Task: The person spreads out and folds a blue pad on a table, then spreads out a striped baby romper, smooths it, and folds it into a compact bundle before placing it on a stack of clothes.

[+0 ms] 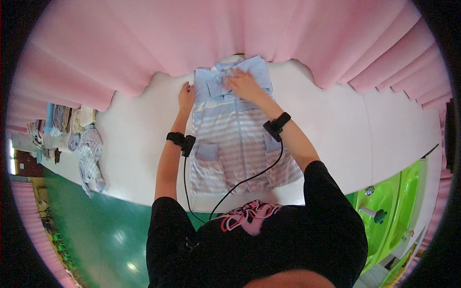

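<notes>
A blue-and-white striped zip-up jacket lies flat on the white table, its zip running down the middle and a pocket on each side. Plain light-blue sleeves are folded inward over its top end. On this folded part, my right hand rests palm down, fingers spread and a little blurred. My left hand is at the jacket's upper left edge, fingers loosely stretched out, with nothing visible in it. Part of the collar area is hidden by the right hand.
Pink curtain hangs along the table's far edge. To the left are a crumpled checked garment and piles of folded clothes. Bright green basins with taps stand at lower right. A black cable joins my wrist bands across the jacket.
</notes>
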The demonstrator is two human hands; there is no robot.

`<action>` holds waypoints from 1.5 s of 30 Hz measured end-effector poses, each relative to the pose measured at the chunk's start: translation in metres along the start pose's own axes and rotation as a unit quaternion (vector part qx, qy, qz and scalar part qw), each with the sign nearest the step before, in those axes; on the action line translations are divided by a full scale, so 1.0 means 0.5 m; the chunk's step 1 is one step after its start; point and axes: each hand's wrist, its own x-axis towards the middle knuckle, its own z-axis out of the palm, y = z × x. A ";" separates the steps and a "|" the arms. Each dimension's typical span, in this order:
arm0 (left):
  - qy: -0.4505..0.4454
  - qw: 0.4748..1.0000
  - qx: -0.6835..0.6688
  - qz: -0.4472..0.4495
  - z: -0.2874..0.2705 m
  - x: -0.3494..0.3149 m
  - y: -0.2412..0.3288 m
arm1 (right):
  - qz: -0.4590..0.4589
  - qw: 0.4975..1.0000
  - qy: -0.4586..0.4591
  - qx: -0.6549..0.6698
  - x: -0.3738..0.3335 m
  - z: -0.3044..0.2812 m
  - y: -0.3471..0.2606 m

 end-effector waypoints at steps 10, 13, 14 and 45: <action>0.019 0.864 0.387 0.320 0.096 -0.063 0.085 | 0.129 0.981 -0.044 -0.140 -0.014 0.002 0.095; -0.037 0.890 0.355 0.285 0.076 -0.057 0.076 | 0.094 0.977 0.098 -0.163 -0.048 0.044 0.127; -0.040 0.894 0.339 0.290 0.069 -0.054 0.067 | 0.088 0.979 0.090 -0.162 -0.050 0.045 0.122; 0.235 0.935 0.153 -0.219 -0.208 -0.423 -0.161 | 0.063 0.971 0.041 -0.226 -0.373 -0.011 0.090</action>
